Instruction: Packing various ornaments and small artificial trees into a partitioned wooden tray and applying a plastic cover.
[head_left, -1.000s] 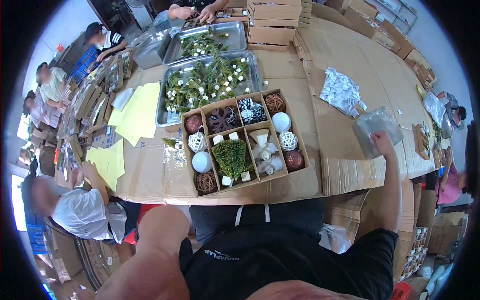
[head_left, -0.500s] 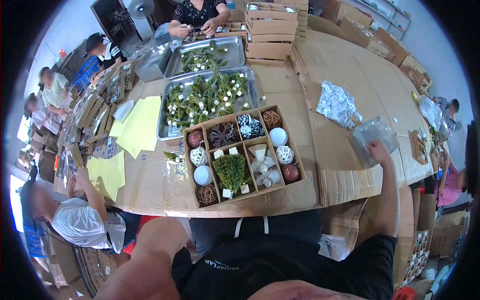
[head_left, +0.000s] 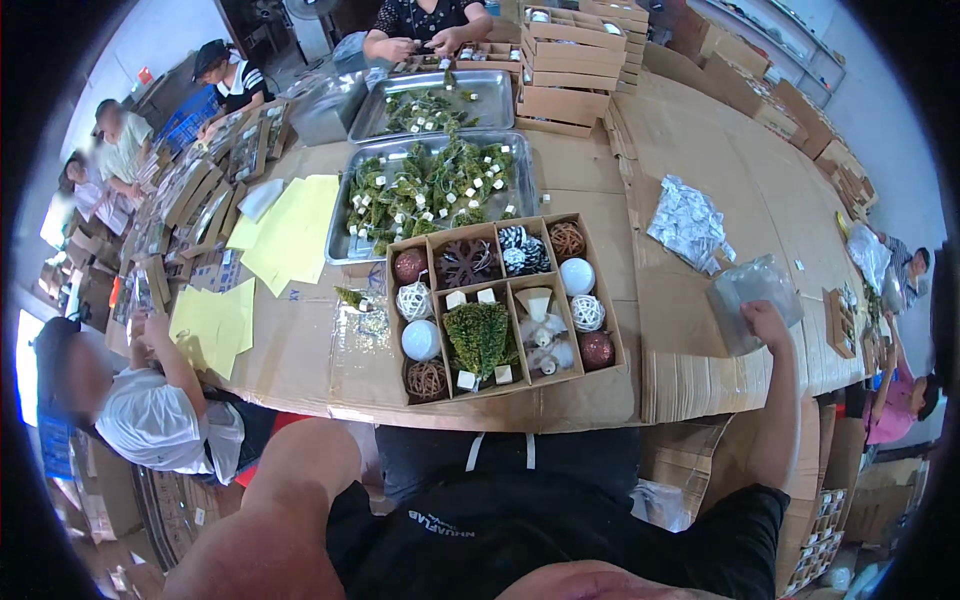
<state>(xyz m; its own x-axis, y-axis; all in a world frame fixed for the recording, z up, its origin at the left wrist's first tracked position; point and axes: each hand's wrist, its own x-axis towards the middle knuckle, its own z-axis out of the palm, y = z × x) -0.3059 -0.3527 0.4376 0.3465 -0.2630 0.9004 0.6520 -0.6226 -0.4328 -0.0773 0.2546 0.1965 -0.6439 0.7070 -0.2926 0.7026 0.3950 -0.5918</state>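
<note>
My right hand (head_left: 766, 323) is at the near edge of a stack of clear plastic sheets (head_left: 752, 290), on the right of the table. Its fingers look closed on the edge of the plastic. My left arm (head_left: 300, 490) is bent at the lower left, its hand outside the picture. In front of me lies a divided cardboard box (head_left: 520, 388). It holds a small green tree (head_left: 480, 338), a brown snowflake (head_left: 467, 263), frosted pine cones (head_left: 523, 250) and a white fluffy figure (head_left: 545, 340). Balls in white, dark red and woven twig fill both side columns.
Behind the box, metal trays (head_left: 338, 215) hold green sprigs with white cubes. Yellow paper sheets (head_left: 290, 230) lie left, a silvery crumpled pile (head_left: 686, 222) right. Stacked cardboard boxes (head_left: 566, 60) stand at the back. Co-workers sit around, one (head_left: 175, 410) close on my left.
The whole view has shifted slightly. My right hand stays at the plastic sheets, which sit a little nearer to me. The box's contents look the same.
</note>
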